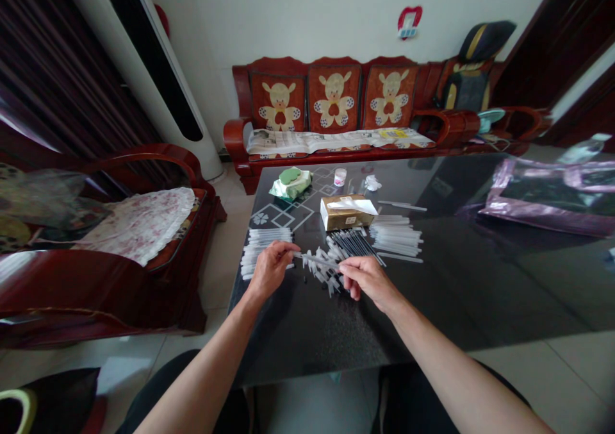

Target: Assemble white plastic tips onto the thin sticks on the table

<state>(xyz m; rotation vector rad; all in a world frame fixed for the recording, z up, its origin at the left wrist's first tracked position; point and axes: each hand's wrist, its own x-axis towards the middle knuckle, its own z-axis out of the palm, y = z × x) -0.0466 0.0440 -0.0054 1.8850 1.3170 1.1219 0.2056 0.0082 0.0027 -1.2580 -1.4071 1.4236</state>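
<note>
Pinching with fingertips of left hand (273, 267) and right hand (369, 279) | at opposite ends of pale stick (321, 262) | aligned crosswise, nearer to neither | above loose white pieces (332, 286)

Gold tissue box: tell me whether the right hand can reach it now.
Probably yes: the right hand could likely pass over the low black rods before the gold tissue box, though it holds a pale stick.

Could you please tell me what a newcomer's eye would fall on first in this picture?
Probably the left hand and right hand, holding a thin pale stick between them over the dark table. Just beyond stands a gold tissue box, and behind the table is a red sofa with three cartoon-animal cushions.
</note>
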